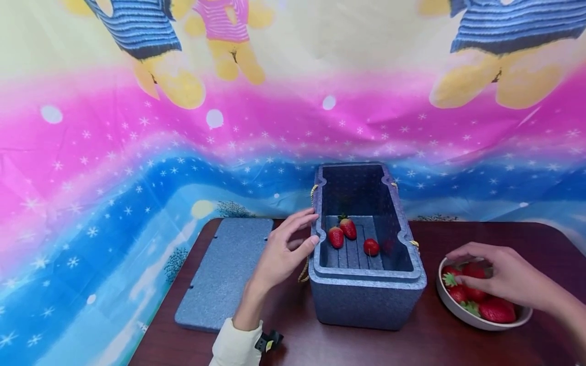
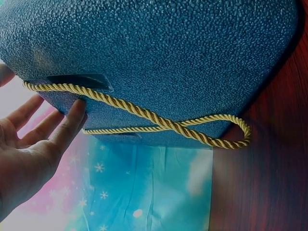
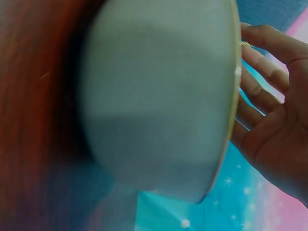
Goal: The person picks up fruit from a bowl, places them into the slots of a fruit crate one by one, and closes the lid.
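A grey box (image 1: 361,302) stands on the dark red-brown table (image 1: 357,351), three strawberries (image 1: 348,229) on its floor. Behind the box hangs a pink-and-blue snowflake backdrop (image 1: 274,122); left of it lies a flat grey panel (image 1: 224,277). The left hand (image 1: 284,254), fingers spread, touches the box's left side. Right of the box, the right hand (image 1: 510,274), fingers and thumb apart, reaches over a bowl (image 1: 471,319) of strawberries.

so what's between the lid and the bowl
In the head view, the box stands between the lid and the bowl, with the left hand at its side.
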Action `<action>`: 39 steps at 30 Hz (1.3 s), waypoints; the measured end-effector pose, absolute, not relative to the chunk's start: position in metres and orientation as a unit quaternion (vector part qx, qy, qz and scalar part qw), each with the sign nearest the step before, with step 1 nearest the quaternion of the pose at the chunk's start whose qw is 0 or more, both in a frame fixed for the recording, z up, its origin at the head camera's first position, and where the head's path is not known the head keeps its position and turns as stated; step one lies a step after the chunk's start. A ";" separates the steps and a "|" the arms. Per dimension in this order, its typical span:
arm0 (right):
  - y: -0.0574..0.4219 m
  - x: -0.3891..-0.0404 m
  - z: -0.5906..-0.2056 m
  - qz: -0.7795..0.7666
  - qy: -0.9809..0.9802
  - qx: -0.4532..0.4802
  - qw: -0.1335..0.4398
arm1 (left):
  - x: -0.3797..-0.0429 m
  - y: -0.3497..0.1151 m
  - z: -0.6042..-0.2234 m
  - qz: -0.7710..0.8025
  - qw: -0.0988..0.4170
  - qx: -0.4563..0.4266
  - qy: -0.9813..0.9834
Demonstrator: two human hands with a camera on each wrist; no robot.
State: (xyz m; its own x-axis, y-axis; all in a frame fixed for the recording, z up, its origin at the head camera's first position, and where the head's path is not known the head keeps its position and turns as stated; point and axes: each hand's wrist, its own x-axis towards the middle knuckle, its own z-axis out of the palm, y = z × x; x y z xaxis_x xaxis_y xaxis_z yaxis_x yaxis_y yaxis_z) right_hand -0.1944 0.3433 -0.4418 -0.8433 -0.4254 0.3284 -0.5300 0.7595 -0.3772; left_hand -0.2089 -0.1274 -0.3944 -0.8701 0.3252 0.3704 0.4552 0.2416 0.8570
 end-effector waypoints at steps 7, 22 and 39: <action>0.345 -0.196 -0.455 0.224 -0.931 0.274 0.091 | -0.209 -0.127 -0.394 -0.564 0.055 -0.246 -0.786; 0.342 -0.199 -0.468 0.214 -0.920 0.313 0.103 | -0.208 -0.128 -0.393 -0.566 0.053 -0.244 -0.785; 0.343 -0.191 -0.440 0.231 -0.932 0.249 0.124 | -0.209 -0.128 -0.395 -0.558 0.053 -0.239 -0.792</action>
